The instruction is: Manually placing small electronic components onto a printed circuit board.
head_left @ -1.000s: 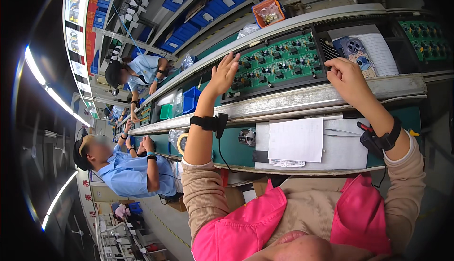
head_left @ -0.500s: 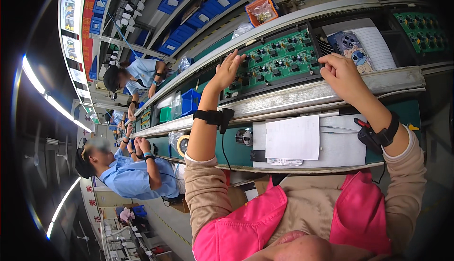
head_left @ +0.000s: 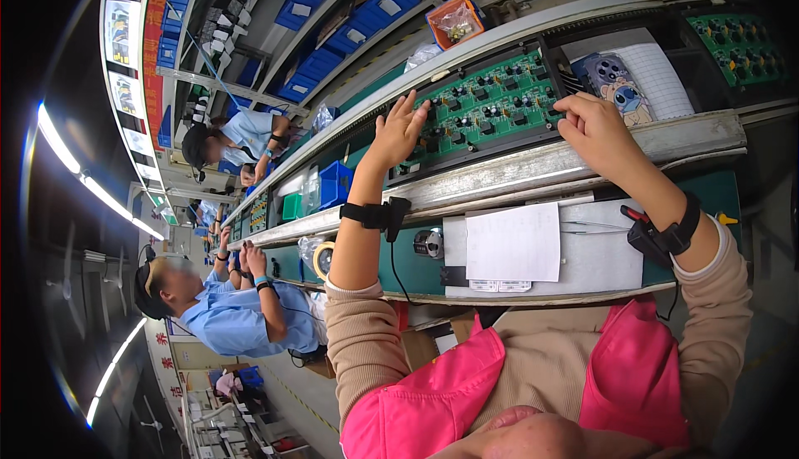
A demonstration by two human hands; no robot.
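Observation:
A green circuit board panel (head_left: 487,97) with several black and silver components lies in a dark carrier frame (head_left: 545,136) on the conveyor line. At the panel's left end my left hand (head_left: 401,133) is open, its fingers spread and stretched upward over the frame's edge. My right hand (head_left: 595,126) is at the right end of the panel, fingers curled in and the thumb and index finger together; whatever may be between them is too small to make out. Just beyond that hand, a phone with a cartoon-pattern case (head_left: 617,84) rests on a squared-paper notebook (head_left: 662,84).
A metal rail (head_left: 499,172) runs between the conveyor and my bench. On the bench are a paper sheet (head_left: 513,243), tweezers (head_left: 593,228) and a tape roll (head_left: 325,259). An orange bin (head_left: 454,22) stands behind the line; another panel (head_left: 739,49) lies far right. Co-workers (head_left: 241,313) sit left.
My left hand has shifted slightly, its fingers spreading wider. The right hand stays by the panel's right end, moved a little left. The co-worker at lower left has raised a hand.

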